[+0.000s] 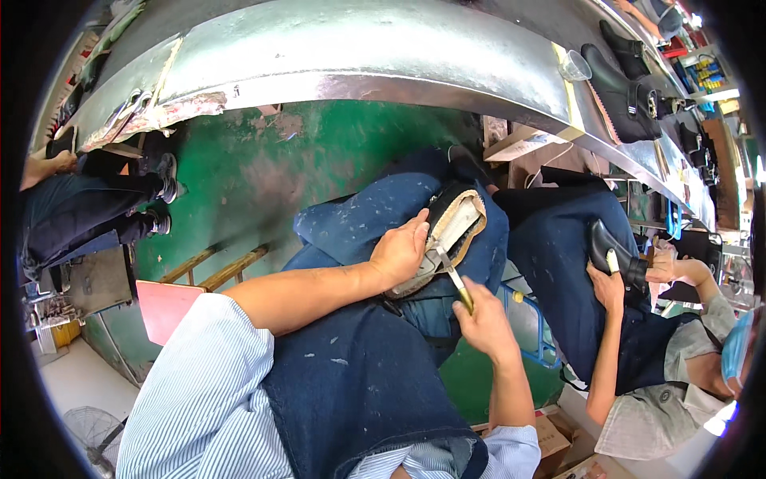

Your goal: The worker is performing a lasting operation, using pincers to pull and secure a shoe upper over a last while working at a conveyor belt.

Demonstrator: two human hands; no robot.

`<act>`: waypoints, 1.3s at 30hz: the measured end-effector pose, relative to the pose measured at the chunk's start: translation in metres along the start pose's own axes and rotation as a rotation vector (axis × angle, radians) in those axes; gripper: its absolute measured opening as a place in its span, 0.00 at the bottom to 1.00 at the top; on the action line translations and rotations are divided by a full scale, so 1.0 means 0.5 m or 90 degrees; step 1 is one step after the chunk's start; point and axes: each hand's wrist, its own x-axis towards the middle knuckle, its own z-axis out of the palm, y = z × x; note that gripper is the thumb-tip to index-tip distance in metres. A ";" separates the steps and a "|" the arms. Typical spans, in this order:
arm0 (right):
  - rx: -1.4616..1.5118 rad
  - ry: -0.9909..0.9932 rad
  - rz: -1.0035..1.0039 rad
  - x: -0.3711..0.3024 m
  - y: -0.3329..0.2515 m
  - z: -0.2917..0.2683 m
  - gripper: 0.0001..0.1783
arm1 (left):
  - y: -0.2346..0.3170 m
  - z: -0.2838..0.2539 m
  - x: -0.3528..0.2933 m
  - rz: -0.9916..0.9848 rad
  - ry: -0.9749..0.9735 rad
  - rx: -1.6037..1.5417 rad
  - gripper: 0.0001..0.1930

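Note:
A black shoe [451, 227] lies sole-up on my knee, its pale insole bottom facing me. My left hand [399, 251] presses on the shoe's near end and holds it steady. My right hand [483, 319] grips a small metal tool with a yellowish handle [455, 279], and the tool's tip touches the sole beside my left thumb. A dark blue apron [359, 375] covers my lap.
A long metal workbench [359, 48] curves across the top, with black boots [626, 96] and a clear cup [574, 65] on its right part. To my right a seated person holds a black boot [614, 259]. Another person's legs [88, 211] are at left. Green floor [263, 168] below.

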 end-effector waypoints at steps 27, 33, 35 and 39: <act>-0.076 -0.016 0.087 0.168 0.021 -0.059 0.16 | 0.050 -0.058 0.053 0.128 -0.315 0.347 0.31; -0.043 0.066 0.005 0.112 0.067 -0.002 0.17 | 0.092 -0.091 0.027 0.104 -0.452 0.418 0.34; 0.063 0.038 0.012 0.105 0.017 -0.034 0.16 | -0.016 -0.073 -0.024 0.146 -0.248 0.145 0.34; 0.033 -0.001 0.011 0.058 -0.006 0.008 0.16 | -0.046 -0.054 -0.065 -0.130 -0.209 -0.162 0.33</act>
